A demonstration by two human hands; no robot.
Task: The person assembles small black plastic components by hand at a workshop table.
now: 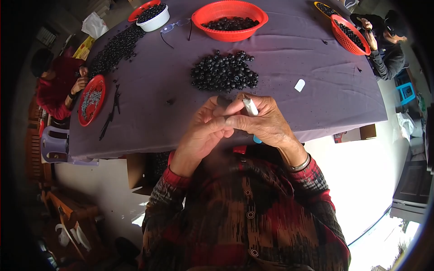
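Both my hands meet in front of my chest, over the near edge of the table. Between the fingers of my left hand (205, 124) is a small black round piece (223, 101), partly hidden by the fingertips. My right hand (266, 119) is closed around a slim white-wrapped tool (250, 107); a blue end (257, 139) shows below that hand. What tip the tool has cannot be made out. The right thumb touches the left fingers. Just beyond my hands lies a pile of shiny black round pieces (224, 71), several showing a hole.
Behind the pile stands a red basket (229, 36) of black pieces on the purple cloth (289, 49). A white flat tab (299, 85) lies right. At left are a red tray (103, 92) and a co-worker (56, 86); at right, another person (389, 49) beside a red basket (348, 45).
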